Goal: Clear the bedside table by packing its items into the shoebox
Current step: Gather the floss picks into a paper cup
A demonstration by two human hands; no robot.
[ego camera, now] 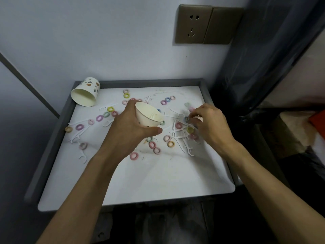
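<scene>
We hold a paper cup (148, 115) in our left hand (128, 131), thumb on the near wall and fingers wrapped round the far side. Its mouth is tipped toward the right, which we judge is to put the opening close to where the other hand is working, so small pieces can drop straight in. Our right hand (209, 124) reaches down with its fingers bunched over a tangle of white floss picks (187, 150) and coloured rings (134, 156). The fingertips are on the pile, but we cannot tell whether they have pinched anything yet. The bedside table (158, 182) carries most of its load: rings and picks lie scattered from the left edge to the right, thickest just below the right hand. A second cup (86, 94) lies on its side at the back left corner, mouth toward us. The shoebox is not in view, so we take the cup to be a scoop for loose bits too small to carry singly. The task looks early, since nearly everything is yet to be gathered.
</scene>
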